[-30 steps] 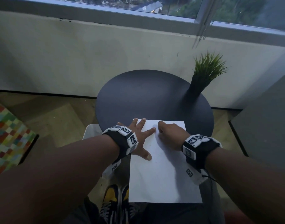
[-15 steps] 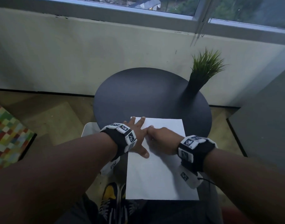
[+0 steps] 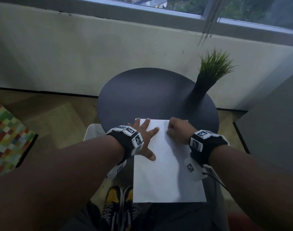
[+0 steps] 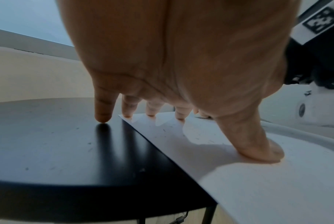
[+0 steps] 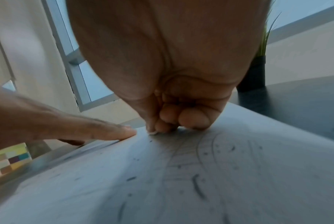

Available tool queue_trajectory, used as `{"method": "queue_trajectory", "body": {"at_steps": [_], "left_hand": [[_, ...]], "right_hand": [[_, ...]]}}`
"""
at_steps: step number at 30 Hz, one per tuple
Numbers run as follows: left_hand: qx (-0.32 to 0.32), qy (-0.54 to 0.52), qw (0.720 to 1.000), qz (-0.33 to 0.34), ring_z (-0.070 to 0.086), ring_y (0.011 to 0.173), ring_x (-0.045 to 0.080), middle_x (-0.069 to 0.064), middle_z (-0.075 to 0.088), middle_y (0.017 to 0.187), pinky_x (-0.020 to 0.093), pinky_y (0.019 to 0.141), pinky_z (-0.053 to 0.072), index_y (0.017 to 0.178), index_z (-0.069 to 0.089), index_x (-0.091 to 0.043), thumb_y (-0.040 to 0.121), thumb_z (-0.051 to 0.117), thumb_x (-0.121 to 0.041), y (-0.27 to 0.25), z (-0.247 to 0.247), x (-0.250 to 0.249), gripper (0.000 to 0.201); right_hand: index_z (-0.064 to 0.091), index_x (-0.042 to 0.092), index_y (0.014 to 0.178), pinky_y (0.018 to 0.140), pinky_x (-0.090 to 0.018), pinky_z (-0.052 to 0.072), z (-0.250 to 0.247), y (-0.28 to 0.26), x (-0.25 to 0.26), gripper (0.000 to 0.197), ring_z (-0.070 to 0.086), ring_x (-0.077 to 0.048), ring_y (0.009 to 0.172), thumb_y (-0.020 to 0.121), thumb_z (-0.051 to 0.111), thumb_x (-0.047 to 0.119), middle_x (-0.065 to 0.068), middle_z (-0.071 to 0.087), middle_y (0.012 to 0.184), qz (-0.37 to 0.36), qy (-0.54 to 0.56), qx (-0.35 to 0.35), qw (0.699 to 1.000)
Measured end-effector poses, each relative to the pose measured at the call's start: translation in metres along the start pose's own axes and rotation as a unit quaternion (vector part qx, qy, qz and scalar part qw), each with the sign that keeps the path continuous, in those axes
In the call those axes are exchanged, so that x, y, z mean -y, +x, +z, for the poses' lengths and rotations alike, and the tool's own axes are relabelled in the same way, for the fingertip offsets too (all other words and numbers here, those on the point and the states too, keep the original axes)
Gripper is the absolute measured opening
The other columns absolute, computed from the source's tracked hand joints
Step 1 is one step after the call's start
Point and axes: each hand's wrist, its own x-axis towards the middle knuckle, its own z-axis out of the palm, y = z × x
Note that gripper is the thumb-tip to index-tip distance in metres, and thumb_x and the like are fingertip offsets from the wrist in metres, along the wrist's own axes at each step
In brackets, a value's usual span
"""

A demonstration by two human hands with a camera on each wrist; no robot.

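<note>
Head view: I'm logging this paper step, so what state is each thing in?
Paper: flat on the table, near end overhanging its edge.
Left hand: fingers spread straight, pressing the paper's far left corner.
Right hand: curled into a fist, pressing on the paper's far end, holding nothing.
Plant: upright at the table's far right, untouched.

White paper sheet [image 3: 167, 172] lies on the near part of the round black counter [image 3: 142, 94], its near end overhanging toward me. My left hand [image 3: 142, 139] is on its far-left corner and my right hand [image 3: 177, 130] on its far-right. The green grass plant in a black pot [image 3: 207, 77] stands behind them at the counter's far right.
</note>
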Motion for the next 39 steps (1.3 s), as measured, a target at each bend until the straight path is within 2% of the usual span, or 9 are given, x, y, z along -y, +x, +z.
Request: {"method": "queue_trajectory", "body": {"at_steps": [5,7,11,16,21,26,31,36,39], "left_hand": [[-0.005,0.0,1.0,0.003,-0.007,0.153,0.046,0.007,-0.015,0.169,0.067,0.117,0.022,0.158,-0.004,-0.043,0.066,0.066,-0.086,-0.002,-0.002,-0.003,0.123],[0.003,0.004,1.0,0.001,-0.008,0.153,0.046,0.007,-0.017,0.169,0.068,0.117,0.022,0.158,-0.006,-0.044,0.067,0.065,-0.086,-0.002,-0.004,-0.004,0.123],[0.011,-0.001,1.0,-0.001,-0.011,0.152,0.046,0.006,-0.019,0.168,0.068,0.116,0.02,0.154,-0.01,-0.054,0.068,0.066,-0.085,-0.003,-0.005,-0.005,0.119],[0.001,0.002,1.0,0.009,-0.007,0.152,0.049,0.008,-0.015,0.169,0.07,0.114,0.026,0.153,-0.005,-0.055,0.067,0.066,-0.085,-0.004,-0.006,-0.005,0.115],[0.022,0.003,1.0,-0.007,-0.013,0.152,0.048,0.008,-0.021,0.168,0.071,0.116,0.021,0.154,-0.011,-0.054,0.07,0.065,-0.084,-0.003,-0.007,-0.008,0.118],[0.016,0.0,1.0,0.002,-0.011,0.151,0.049,0.009,-0.019,0.168,0.071,0.114,0.024,0.156,-0.006,-0.053,0.07,0.067,-0.083,-0.004,-0.008,-0.008,0.116],[0.017,0.002,1.0,-0.002,-0.014,0.151,0.048,0.009,-0.022,0.168,0.07,0.116,0.019,0.155,-0.01,-0.053,0.07,0.065,-0.084,-0.003,-0.005,-0.007,0.118],[0.0,-0.01,1.0,0.007,-0.012,0.151,0.049,0.01,-0.018,0.168,0.072,0.114,0.02,0.155,-0.006,-0.054,0.069,0.067,-0.083,-0.003,-0.003,-0.005,0.117],[0.006,-0.006,1.0,0.002,-0.014,0.151,0.049,0.009,-0.02,0.168,0.072,0.115,0.019,0.153,-0.008,-0.055,0.069,0.066,-0.084,-0.003,-0.003,-0.006,0.115]], "right_hand": [[0.05,0.022,0.092,0.074,-0.035,0.052,0.021,-0.028,0.024,0.009,0.063,-0.025,0.08,0.092,0.042,0.026,-0.001,0.068,0.087,-0.122,-0.034,0.063,0.99],[0.051,0.025,0.086,0.071,-0.031,0.049,0.01,-0.024,0.014,0.007,0.062,-0.021,0.082,0.089,0.045,0.021,0.002,0.067,0.088,-0.104,-0.027,0.083,0.991],[0.051,0.015,0.091,0.067,-0.033,0.042,-0.003,-0.009,-0.01,0.006,0.061,-0.027,0.089,0.091,0.048,0.02,-0.007,0.064,0.093,-0.008,-0.017,-0.014,1.0],[0.049,0.017,0.105,0.077,-0.036,0.052,0.02,-0.038,0.017,0.017,0.063,-0.029,0.087,0.096,0.039,0.027,-0.006,0.067,0.096,-0.145,-0.05,0.078,0.985],[0.049,0.017,0.093,0.073,-0.035,0.047,-0.001,-0.007,-0.012,0.006,0.06,-0.029,0.089,0.091,0.049,0.022,-0.009,0.065,0.098,-0.015,-0.035,0.01,0.999],[0.047,0.014,0.11,0.075,-0.037,0.053,0.028,-0.038,0.02,0.019,0.062,-0.031,0.082,0.093,0.046,0.024,-0.009,0.067,0.094,-0.162,-0.055,0.078,0.982],[0.055,0.018,0.091,0.07,-0.032,0.045,0.0,-0.007,-0.01,0.006,0.058,-0.023,0.088,0.089,0.049,0.021,-0.002,0.064,0.093,-0.019,-0.009,0.007,1.0],[0.05,0.012,0.114,0.078,-0.038,0.052,0.022,-0.037,0.018,0.022,0.061,-0.031,0.085,0.096,0.044,0.024,-0.011,0.068,0.099,-0.14,-0.028,0.07,0.987],[0.053,0.015,0.11,0.081,-0.035,0.052,0.017,-0.028,0.01,0.02,0.061,-0.025,0.088,0.092,0.048,0.022,-0.005,0.067,0.099,-0.108,-0.008,0.073,0.991]]}}
